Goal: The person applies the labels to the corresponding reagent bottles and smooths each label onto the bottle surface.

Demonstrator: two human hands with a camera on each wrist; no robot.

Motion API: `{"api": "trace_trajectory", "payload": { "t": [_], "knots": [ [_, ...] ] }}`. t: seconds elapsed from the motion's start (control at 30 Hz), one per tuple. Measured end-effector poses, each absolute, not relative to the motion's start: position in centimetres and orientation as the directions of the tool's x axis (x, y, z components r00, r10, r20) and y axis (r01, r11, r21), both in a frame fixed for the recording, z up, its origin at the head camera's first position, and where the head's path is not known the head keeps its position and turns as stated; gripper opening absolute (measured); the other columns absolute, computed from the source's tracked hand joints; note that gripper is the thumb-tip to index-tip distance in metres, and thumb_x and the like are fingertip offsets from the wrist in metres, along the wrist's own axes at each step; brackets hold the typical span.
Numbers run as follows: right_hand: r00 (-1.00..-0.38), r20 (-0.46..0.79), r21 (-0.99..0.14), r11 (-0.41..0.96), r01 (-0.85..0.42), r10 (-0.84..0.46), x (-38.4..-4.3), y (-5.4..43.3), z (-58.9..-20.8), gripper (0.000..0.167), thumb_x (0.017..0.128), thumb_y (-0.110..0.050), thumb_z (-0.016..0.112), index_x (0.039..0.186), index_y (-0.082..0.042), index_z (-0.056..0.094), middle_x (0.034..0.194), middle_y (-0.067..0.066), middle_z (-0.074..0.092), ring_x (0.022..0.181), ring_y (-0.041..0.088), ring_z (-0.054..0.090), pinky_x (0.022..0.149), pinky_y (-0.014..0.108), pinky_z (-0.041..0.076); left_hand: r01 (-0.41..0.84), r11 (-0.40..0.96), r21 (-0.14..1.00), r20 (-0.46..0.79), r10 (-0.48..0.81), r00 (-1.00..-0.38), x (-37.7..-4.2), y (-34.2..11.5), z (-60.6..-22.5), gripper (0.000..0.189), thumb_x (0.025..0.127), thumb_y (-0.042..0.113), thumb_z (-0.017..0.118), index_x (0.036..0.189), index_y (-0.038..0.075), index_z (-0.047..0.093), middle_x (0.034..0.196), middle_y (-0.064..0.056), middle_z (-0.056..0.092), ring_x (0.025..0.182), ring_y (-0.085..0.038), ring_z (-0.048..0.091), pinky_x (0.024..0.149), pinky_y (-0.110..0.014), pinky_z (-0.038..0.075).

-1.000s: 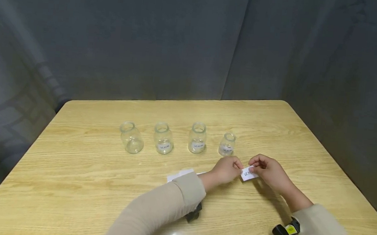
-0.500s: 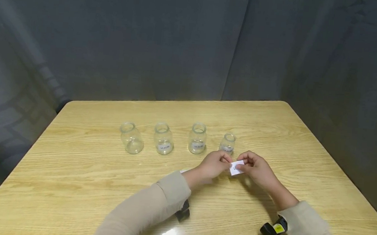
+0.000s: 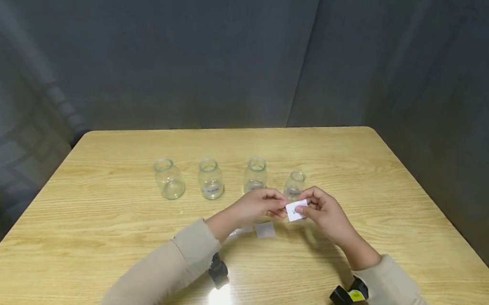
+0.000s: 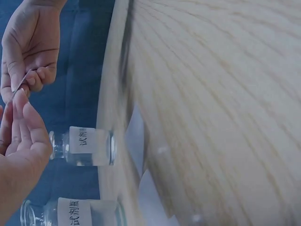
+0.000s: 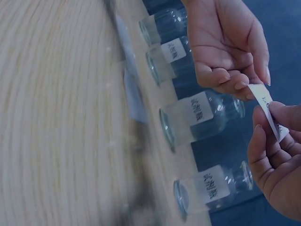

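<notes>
A small white label (image 3: 295, 210) with dark print is held between both hands above the table. My right hand (image 3: 327, 219) pinches it with thumb and fingers, the thumb lying over its face. My left hand (image 3: 257, 206) has its fingertips at the label's opposite edge; in the left wrist view the label (image 4: 19, 84) runs down between that hand's thumb and fingers. Behind the hands several clear glass jars stand in a row. The leftmost jar (image 3: 171, 180) shows no label, while the others, such as this jar (image 5: 188, 120), bear white labels with dark characters.
White paper pieces (image 3: 265, 230) lie on the wooden table (image 3: 91, 236) under and beside my left forearm. Black wrist cameras (image 3: 343, 298) hang beneath both sleeves. A dark grey curtain (image 3: 191, 62) rises behind the table.
Both hands have moved left with the label. The left forearm has uncovered more of the paper on the table, and the left hand now overlaps one jar in the head view.
</notes>
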State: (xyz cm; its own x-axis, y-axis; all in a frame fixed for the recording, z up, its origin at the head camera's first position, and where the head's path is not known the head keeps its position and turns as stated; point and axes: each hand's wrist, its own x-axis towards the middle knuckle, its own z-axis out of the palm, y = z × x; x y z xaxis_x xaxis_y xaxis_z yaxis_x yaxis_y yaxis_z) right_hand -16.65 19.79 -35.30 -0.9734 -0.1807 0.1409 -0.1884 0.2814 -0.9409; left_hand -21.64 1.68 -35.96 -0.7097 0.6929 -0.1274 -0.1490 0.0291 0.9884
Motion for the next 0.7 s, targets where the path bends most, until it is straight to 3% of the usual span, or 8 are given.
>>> {"api": "trace_trajectory", "payload": {
  "t": [0.4, 0.7],
  "knots": [
    [-0.970, 0.123, -0.953, 0.247, -0.174, -0.208, -16.19, 19.10, -34.61, 0.015, 0.080, 0.006, 0.054, 0.092, 0.009, 0.046, 0.080, 0.016, 0.053, 0.066, 0.010, 0.052, 0.057, 0.023, 0.047, -0.122, 0.023, 0.992, -0.101, 0.715, -0.692, -21.43, 0.63, -35.66, 0.020, 0.084, 0.002, 0.051, 0.097, -0.014, 0.053, 0.074, -0.004, 0.061, 0.069, -0.011, 0.058, 0.079, -0.040, 0.045],
    [-0.970, 0.119, -0.954, 0.248, -0.170, -0.210, -16.06, 19.06, -35.03, 0.015, 0.079, 0.006, 0.053, 0.092, 0.009, 0.046, 0.077, 0.012, 0.054, 0.065, 0.010, 0.053, 0.057, 0.025, 0.048, -0.115, 0.049, 0.992, -0.116, 0.704, -0.701, -21.14, 0.65, -35.71, 0.018, 0.084, 0.001, 0.052, 0.094, -0.013, 0.054, 0.079, -0.011, 0.062, 0.071, -0.014, 0.060, 0.077, -0.039, 0.046]
  ]
}}
